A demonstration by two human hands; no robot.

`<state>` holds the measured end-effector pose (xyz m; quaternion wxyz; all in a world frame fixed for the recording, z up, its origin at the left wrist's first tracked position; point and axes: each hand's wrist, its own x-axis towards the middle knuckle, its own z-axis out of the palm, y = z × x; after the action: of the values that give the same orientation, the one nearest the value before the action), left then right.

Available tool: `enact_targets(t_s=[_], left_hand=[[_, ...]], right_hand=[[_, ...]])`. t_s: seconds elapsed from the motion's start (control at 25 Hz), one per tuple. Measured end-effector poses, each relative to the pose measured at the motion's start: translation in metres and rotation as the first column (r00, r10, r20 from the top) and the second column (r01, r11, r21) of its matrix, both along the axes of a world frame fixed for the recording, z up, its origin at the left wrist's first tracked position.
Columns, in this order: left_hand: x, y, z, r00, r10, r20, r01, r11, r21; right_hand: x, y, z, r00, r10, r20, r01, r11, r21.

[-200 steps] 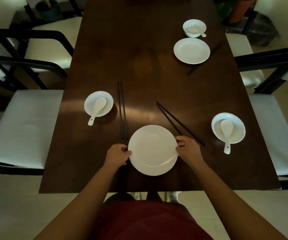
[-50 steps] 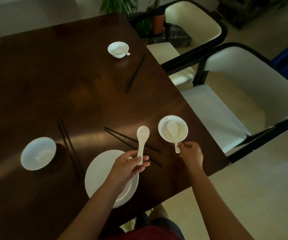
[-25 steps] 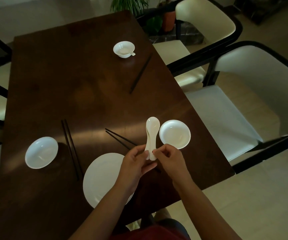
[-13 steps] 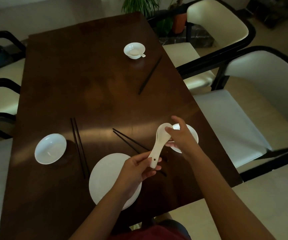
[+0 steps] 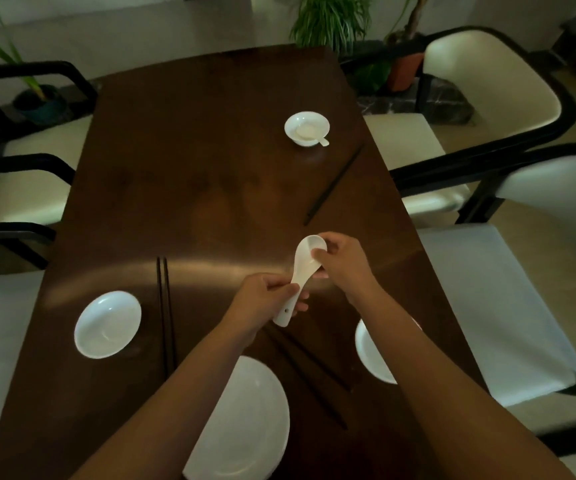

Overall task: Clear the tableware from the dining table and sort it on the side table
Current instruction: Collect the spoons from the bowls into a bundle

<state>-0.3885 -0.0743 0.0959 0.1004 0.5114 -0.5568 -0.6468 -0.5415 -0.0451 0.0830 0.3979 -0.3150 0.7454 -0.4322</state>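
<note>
Two white ceramic spoons (image 5: 302, 271) lie nested together above the dark dining table (image 5: 210, 188). My left hand (image 5: 265, 301) grips their handles and my right hand (image 5: 343, 263) holds their bowls. Stacked white plates (image 5: 245, 431) sit at the near edge under my left forearm. An empty white bowl (image 5: 108, 329) stands at the left, another bowl (image 5: 369, 351) is partly hidden by my right forearm, and a far bowl (image 5: 307, 128) holds a spoon. Black chopsticks lie as a pair at the left (image 5: 165, 313), a pair in the middle (image 5: 314, 379) and a far pair (image 5: 335, 185).
Cream-cushioned chairs with black frames stand on the right (image 5: 501, 306), far right (image 5: 480, 84) and left (image 5: 19, 181). Potted plants (image 5: 335, 22) stand beyond the table's far end.
Both hands with the nested spoons have moved away from the right bowl toward the table's middle. My right hand has shifted onto the spoons' bowls. The view has tilted forward.
</note>
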Motion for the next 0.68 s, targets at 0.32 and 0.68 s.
enact_targets(t_s=[0.32, 0.68], left_hand=[[-0.043, -0.090, -0.012, 0.916, 0.370, -0.157, -0.308, 0.898, 0.315], [-0.036, -0.125, -0.046, 0.800, 0.590, -0.109, -0.503, 0.758, 0.415]], right_hand=[[-0.101, -0.158, -0.011, 0.987, -0.090, 0.133, 0.088, 0.996, 0.023], [-0.165, -0.280, -0.071, 0.920, -0.365, 0.141, 0.333, 0.920, 0.206]])
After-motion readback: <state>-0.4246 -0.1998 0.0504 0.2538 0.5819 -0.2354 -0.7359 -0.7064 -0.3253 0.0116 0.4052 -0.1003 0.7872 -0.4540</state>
